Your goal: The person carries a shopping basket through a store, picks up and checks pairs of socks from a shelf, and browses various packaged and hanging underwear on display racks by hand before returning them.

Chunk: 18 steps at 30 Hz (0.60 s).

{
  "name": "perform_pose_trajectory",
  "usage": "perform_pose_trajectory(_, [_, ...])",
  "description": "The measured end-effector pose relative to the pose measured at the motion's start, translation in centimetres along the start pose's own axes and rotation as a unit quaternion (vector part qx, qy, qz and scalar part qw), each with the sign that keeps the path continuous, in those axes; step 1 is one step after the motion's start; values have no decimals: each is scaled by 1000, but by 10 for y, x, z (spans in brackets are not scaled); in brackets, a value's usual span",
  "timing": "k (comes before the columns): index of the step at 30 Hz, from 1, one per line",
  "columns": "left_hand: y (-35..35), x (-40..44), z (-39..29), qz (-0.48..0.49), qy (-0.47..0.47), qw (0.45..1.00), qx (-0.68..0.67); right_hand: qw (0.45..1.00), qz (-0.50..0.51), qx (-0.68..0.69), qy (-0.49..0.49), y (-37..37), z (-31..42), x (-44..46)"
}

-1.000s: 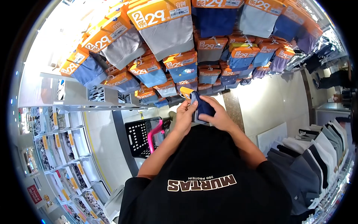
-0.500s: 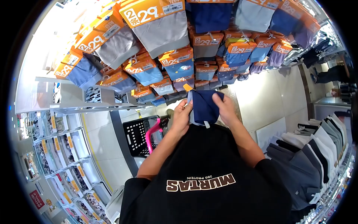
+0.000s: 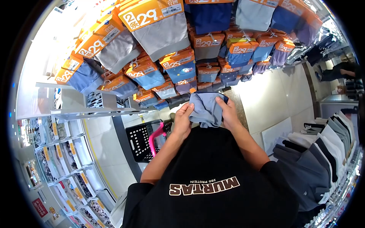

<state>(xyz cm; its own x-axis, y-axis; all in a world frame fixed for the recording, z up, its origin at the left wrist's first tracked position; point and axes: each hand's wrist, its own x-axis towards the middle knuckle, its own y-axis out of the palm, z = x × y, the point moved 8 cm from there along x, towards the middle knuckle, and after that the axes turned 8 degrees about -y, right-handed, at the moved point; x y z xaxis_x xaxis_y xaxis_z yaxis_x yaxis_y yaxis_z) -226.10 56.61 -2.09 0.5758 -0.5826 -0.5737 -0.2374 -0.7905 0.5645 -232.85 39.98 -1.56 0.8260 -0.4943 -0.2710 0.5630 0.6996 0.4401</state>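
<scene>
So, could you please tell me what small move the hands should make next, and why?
Probably ease the left hand and right hand slightly apart to smooth the grey garment: each hand pinches one side of it, and the fabric between them hangs in loose folds.

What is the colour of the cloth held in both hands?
The cloth is mostly greyish blue, with dark navy near the right hand; see the head view.

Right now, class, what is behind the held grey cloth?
Behind the grey cloth, a navy edge shows by the right hand; an orange tag peeks above. The rest is covered.
</scene>
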Motion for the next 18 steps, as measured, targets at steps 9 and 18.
perform_pose_trajectory(9, [-13,2,2,-47,-12,999,-23,873,326,-299,-204,70,43,-36])
perform_pose_trajectory(18, [11,-4,-3,45,-1,998,-40,988,-49,-137,-40,-40,-16,36])
